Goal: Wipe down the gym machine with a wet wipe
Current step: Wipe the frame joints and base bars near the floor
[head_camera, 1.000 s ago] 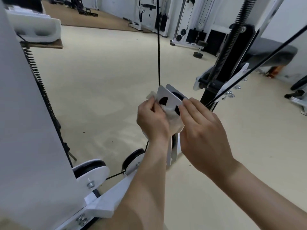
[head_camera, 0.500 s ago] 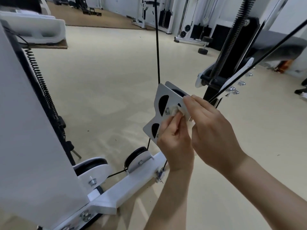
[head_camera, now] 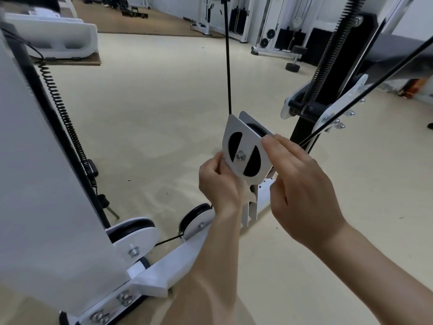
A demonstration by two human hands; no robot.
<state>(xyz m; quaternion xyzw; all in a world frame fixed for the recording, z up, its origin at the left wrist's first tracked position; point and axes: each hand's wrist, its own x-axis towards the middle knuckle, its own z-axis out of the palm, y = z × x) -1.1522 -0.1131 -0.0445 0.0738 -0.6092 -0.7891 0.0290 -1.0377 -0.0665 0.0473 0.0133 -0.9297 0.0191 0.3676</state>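
Left hand (head_camera: pixel 219 184) clenched on wipe (head_camera: pixel 249 194), right hand (head_camera: pixel 300 188) pinching pulley plate (head_camera: pixel 243 141). If plate swings, cable (head_camera: pixel 227 66) cld nip fingers (head_camera: pixel 269 143) imo.

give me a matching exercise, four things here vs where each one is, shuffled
1 white metal pulley bracket
2 crumpled white wet wipe
3 black coiled cord
4 black dumbbell

A on the floor, far back
B along the white column at left
C pinched by the right hand
D gripped in the left hand

Pairs: 1-C, 2-D, 3-B, 4-A
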